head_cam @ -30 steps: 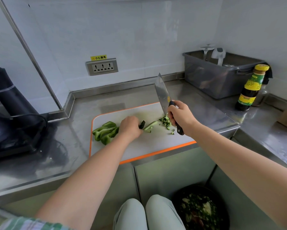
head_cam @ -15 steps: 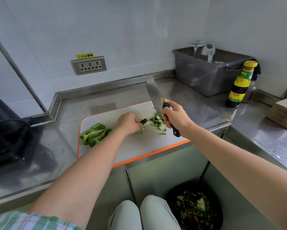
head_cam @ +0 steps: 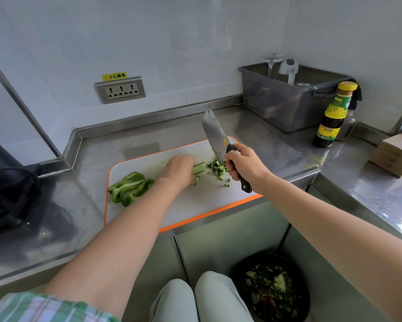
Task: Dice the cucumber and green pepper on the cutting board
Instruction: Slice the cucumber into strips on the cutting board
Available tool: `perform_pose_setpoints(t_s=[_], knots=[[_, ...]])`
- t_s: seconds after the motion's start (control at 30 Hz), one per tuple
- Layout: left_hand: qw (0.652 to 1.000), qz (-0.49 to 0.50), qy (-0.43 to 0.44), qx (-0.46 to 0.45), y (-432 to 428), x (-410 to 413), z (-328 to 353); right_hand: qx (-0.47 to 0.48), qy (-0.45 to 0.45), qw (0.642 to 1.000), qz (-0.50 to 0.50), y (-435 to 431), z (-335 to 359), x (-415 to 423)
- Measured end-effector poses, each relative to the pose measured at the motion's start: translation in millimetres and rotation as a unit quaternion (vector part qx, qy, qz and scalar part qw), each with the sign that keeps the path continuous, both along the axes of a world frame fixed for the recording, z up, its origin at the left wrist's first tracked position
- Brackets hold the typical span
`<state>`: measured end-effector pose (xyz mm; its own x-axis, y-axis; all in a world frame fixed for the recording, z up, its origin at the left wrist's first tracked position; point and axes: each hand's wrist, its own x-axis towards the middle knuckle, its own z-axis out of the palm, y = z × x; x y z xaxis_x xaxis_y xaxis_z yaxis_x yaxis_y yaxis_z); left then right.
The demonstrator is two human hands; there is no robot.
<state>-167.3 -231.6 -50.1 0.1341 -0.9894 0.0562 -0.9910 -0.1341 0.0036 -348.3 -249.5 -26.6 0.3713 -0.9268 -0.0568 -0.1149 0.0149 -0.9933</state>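
Observation:
A white cutting board (head_cam: 195, 201) with an orange rim lies on the steel counter. My left hand (head_cam: 180, 169) holds down a short piece of cucumber (head_cam: 199, 168), fingers curled over it. A small pile of diced cucumber (head_cam: 217, 169) lies just right of that piece. My right hand (head_cam: 244, 163) grips the black handle of a cleaver (head_cam: 215, 135), whose blade is raised and tilted up over the dice. Green pepper strips (head_cam: 130, 188) lie at the board's left end, away from both hands.
A grey plastic tub (head_cam: 286, 105) stands at the back right, with a sauce bottle (head_cam: 332, 115) beside it and a cardboard box (head_cam: 391, 154) further right. A dark appliance (head_cam: 7, 191) sits at the left. A bin of scraps (head_cam: 272, 289) stands on the floor below.
The view has shifted slightly. The cleaver stays raised over the dice, and my left hand still holds the cucumber piece, a little more of which shows beyond my fingers.

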Motion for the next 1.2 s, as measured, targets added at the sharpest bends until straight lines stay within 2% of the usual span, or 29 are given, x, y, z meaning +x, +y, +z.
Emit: perform_pose_setpoints(t_s=[0.1,0.17,0.27,0.37,0.5,0.73,0.83,1.0,1.2], knots=[[0.998,0.036,0.053,-0.018,3,7,-4,0.011,-0.009,1.000,0.005,3,2,2],[0.986,0.103,0.119,-0.058,6,12,-2,0.027,-0.006,1.000,0.005,7,2,5],[0.937,0.222,0.233,-0.138,12,21,13,0.051,0.007,0.998,0.029,20,4,14],[0.904,0.263,0.280,-0.185,17,25,27,0.059,0.025,0.995,0.076,40,1,27],[0.905,0.264,0.281,-0.179,23,21,24,0.067,0.078,0.988,0.115,55,-11,31],[0.940,0.199,0.242,-0.136,28,7,9,-0.011,0.201,0.979,-0.001,13,-13,-13],[0.952,0.189,0.218,-0.104,26,3,3,-0.006,0.188,0.982,0.007,6,-5,-18],[0.960,0.184,0.200,-0.067,23,2,-5,0.011,0.192,0.976,0.104,15,-4,-8],[0.972,0.157,0.166,-0.047,24,-1,-9,-0.019,0.218,0.976,0.016,0,-6,-18]])
